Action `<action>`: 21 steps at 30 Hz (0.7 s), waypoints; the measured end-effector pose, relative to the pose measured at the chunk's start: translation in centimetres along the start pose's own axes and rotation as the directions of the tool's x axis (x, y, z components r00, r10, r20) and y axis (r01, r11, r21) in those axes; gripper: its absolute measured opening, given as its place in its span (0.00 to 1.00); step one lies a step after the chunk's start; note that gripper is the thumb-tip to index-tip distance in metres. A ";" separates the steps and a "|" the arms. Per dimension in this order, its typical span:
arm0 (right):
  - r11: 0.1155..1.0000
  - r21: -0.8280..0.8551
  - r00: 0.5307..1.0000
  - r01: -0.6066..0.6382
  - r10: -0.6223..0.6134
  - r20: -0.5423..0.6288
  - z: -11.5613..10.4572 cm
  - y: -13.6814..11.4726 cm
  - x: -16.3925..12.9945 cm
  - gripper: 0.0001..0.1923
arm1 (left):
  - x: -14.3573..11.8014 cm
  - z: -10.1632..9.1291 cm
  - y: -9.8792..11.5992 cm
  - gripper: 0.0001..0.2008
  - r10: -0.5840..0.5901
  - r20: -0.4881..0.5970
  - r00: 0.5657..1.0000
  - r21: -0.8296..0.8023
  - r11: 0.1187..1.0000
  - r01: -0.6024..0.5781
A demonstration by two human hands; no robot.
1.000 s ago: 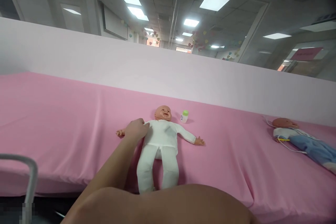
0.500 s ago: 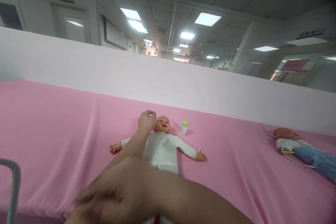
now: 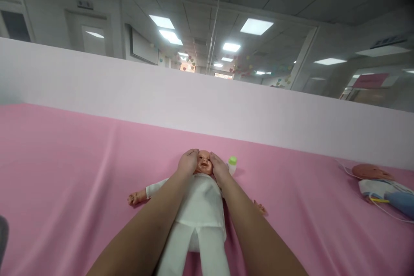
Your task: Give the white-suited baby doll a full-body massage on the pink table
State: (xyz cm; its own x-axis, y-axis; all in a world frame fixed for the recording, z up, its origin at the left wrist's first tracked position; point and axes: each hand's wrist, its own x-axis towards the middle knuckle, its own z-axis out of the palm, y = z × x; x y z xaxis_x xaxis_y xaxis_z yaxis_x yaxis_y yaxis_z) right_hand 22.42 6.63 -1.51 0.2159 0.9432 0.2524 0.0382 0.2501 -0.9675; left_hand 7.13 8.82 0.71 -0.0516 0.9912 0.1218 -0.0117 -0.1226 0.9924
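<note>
Head view: a baby doll (image 3: pixel 200 194) in white clothes lies on its back on a pink bed (image 3: pixel 64 172), near the far edge, arms spread. The left hand (image 3: pixel 187 162) and right hand (image 3: pixel 218 167) cup the sides of the doll's head, each grip closed lightly against it. A small green-capped bottle (image 3: pixel 232 165) stands just beside the right hand. A second doll (image 3: pixel 378 183) lies toward the bed's right edge.

Both bare forearms extend from 6 o'clock toward 12 o'clock, converging. Left hand (image 3: pixel 188 162) at 11 o'clock of picture centre, fingers curved inward, palm facing right. Right hand (image 3: pixel 219 167) just beside it at 1 o'clock, fingers curved, palm facing left. Hands cupped facing each other, narrow gap between.
</note>
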 end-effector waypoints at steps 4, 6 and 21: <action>0.987 0.111 0.994 -0.112 0.112 0.005 0.0 0.8 -0.4 0.29 | 0.2 0.1 -1.1 0.17 -0.034 -0.006 0.999 0.071 0.997 0.035; 0.984 0.127 0.992 -0.122 0.121 0.021 -0.2 0.5 -0.5 0.29 | 0.1 0.2 -1.5 0.20 -0.014 -0.019 1.000 0.119 0.993 0.016; 0.954 0.244 0.984 -0.172 0.178 -0.002 -0.5 -0.6 -0.5 0.23 | 0.1 1.6 -2.5 0.16 0.037 -0.085 0.996 -0.033 0.999 -0.040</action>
State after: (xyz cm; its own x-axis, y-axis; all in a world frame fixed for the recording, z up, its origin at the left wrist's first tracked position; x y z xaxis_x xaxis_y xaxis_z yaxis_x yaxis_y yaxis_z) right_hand 22.78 5.94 -1.08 0.2210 0.9723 0.0762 -0.2388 0.1297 -0.9624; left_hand 8.71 9.28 -1.75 -0.1368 0.9781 0.1570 -0.0423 -0.1641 0.9855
